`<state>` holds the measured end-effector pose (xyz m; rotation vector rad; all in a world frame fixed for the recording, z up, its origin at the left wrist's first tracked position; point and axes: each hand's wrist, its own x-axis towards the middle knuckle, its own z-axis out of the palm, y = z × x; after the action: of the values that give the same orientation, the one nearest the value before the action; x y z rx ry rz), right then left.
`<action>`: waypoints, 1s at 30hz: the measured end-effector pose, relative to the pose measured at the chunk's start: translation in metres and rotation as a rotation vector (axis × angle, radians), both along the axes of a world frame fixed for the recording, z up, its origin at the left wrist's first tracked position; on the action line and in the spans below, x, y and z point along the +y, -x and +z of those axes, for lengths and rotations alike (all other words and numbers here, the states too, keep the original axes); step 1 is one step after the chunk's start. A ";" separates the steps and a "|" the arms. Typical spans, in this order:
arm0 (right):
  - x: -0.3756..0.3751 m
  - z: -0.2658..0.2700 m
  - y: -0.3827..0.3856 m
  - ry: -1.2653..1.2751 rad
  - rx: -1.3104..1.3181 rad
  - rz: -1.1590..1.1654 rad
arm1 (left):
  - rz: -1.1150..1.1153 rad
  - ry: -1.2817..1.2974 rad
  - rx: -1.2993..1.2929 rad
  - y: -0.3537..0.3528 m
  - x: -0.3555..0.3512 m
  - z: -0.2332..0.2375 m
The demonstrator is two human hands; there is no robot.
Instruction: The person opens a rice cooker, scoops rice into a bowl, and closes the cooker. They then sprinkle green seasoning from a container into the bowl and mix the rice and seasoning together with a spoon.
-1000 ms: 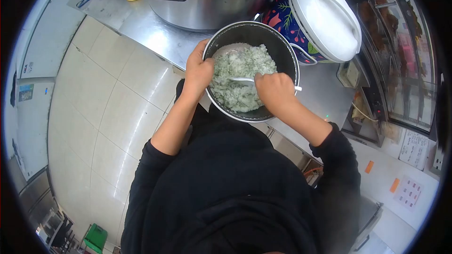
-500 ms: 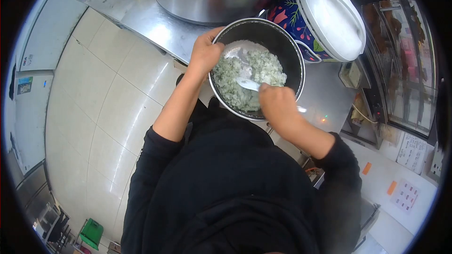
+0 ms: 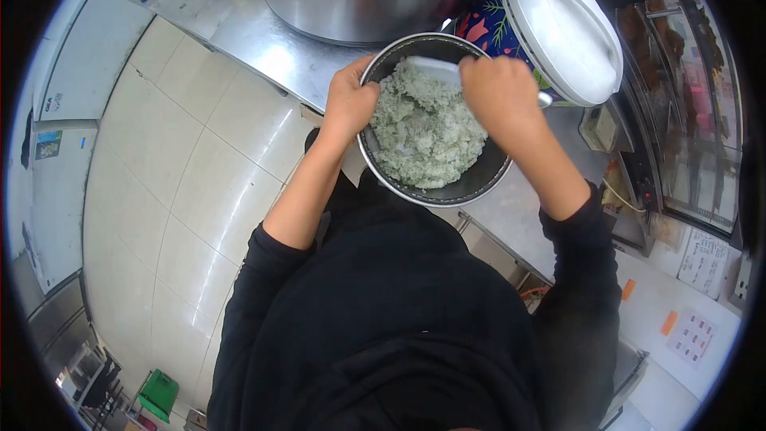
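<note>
A round metal pot (image 3: 488,175) with a dark inside and a silver rim is tilted towards me at the counter's edge. Pale greenish cooked rice (image 3: 431,140) lies in it as a loose mass. My left hand (image 3: 349,104) grips the pot's left rim, thumb on the inner side. Over the upper right of the pot, my right hand (image 3: 503,94) is closed around the handle of a white rice paddle (image 3: 435,69). The paddle's blade rests along the far side of the rice, and its handle end sticks out right of my fist.
Behind the pot stand a large silver appliance (image 3: 359,12) marked Miyako and a flowered rice cooker with a white lid (image 3: 562,32). A glass display case (image 3: 678,104) is at the right. The metal counter (image 3: 279,56) ends near me, above a tiled floor (image 3: 191,160).
My right hand has moved up and away with the rice paddle, from the near side to the pot's far side. Rice now covers the bare far bottom. My left hand keeps the rim.
</note>
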<state>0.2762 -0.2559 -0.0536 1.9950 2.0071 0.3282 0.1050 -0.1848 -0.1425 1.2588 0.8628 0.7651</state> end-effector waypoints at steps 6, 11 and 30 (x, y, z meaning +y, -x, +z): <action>-0.035 -0.066 0.026 0.066 0.009 0.062 | 0.051 0.147 -0.080 0.003 -0.001 0.000; -0.070 0.008 0.034 0.188 0.184 0.026 | 0.090 0.189 -0.101 0.003 -0.010 0.009; -0.056 -0.053 0.054 0.026 0.130 -0.038 | 0.067 0.177 -0.075 -0.001 0.013 0.009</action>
<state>0.2220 -0.3121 -0.1068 2.0847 2.0355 0.1661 0.1060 -0.1721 -0.1339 1.0432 0.8949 0.7674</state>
